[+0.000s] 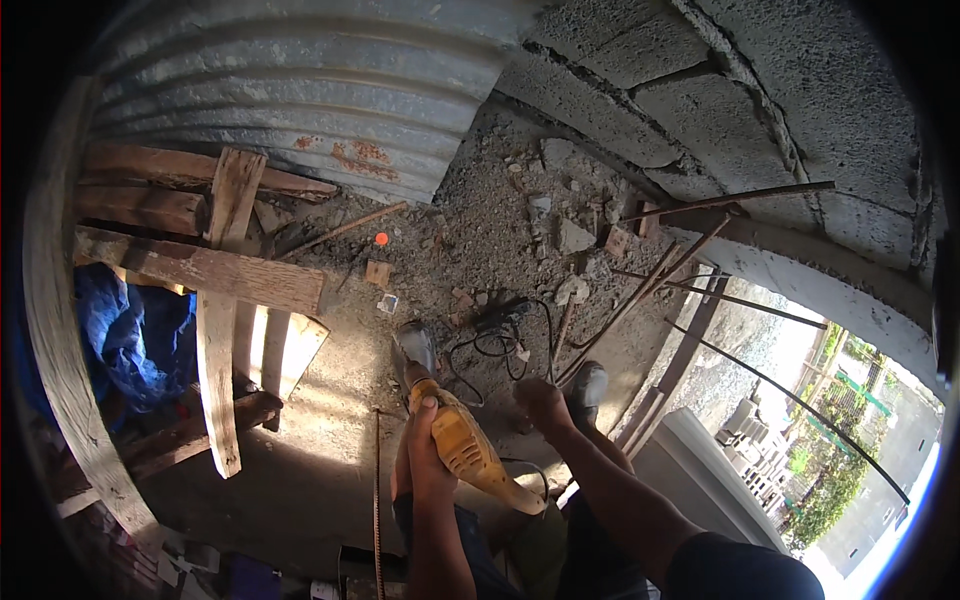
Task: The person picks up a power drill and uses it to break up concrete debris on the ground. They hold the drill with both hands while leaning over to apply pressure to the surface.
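My left hand point(428, 450) is wrapped round the front part of a yellow corded power tool point(470, 455). Its body has vent slots, and its rear end slants down toward my right leg; the dark front end points away from me, and its exact kind is unclear. My right hand point(543, 405) is closed beside my right boot point(590, 385), apart from the tool. What it grips, if anything, is hidden. A black cable point(500, 335) lies looped on the ground just beyond it. My left boot point(415, 345) shows past the tool's front.
Rubble and dirt point(490, 210) cover the ground ahead. Corrugated metal point(300, 80) stands at the far left, a block wall point(720, 110) at the far right. Rusty bars point(650, 280) stick out on the right. A wooden frame point(215, 270) and blue tarp point(140, 330) occupy the left.
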The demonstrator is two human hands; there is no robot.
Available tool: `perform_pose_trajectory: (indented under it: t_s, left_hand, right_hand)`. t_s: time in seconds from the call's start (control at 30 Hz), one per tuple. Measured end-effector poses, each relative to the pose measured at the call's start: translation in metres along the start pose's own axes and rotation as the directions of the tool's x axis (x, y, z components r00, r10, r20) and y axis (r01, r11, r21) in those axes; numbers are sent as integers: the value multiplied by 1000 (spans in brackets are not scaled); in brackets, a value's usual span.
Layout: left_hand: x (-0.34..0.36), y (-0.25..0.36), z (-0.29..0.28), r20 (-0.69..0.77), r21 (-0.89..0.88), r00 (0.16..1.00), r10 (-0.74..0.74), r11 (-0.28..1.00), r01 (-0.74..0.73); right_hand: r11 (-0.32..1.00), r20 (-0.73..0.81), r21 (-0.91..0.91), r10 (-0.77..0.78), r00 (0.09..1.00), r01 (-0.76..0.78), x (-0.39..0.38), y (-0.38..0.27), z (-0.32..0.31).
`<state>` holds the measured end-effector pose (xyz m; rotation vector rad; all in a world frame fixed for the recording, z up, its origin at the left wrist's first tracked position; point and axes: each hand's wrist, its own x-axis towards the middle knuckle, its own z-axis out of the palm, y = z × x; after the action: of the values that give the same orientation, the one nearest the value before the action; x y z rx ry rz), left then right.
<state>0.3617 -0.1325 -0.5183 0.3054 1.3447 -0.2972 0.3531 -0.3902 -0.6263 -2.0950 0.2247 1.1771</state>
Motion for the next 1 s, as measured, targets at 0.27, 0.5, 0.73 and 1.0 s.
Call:
perform_pose_trajectory:
  t_s: [0.27,0.5,0.73,1.0]
  left_hand:
    - [8,-20,-33,15,7,999,50,999,-50]
    - [-13,1,-2,225,1,973,53,999,-55]
    - [-2,2,-21,37,26,994,101,994,-102]
    - [-55,-27,69,-41,162,954,298,944,-288]
  right_hand:
    - [855,-336,-70,465,819,-514,163,-24,21]
    - [822,-234,-216,480,845,-527,186,-18,5]
    - [979,157,170,-138,978,111,-23,-116,-40]
    - [981,51,191,12,999,-21,-158,-172,-67]
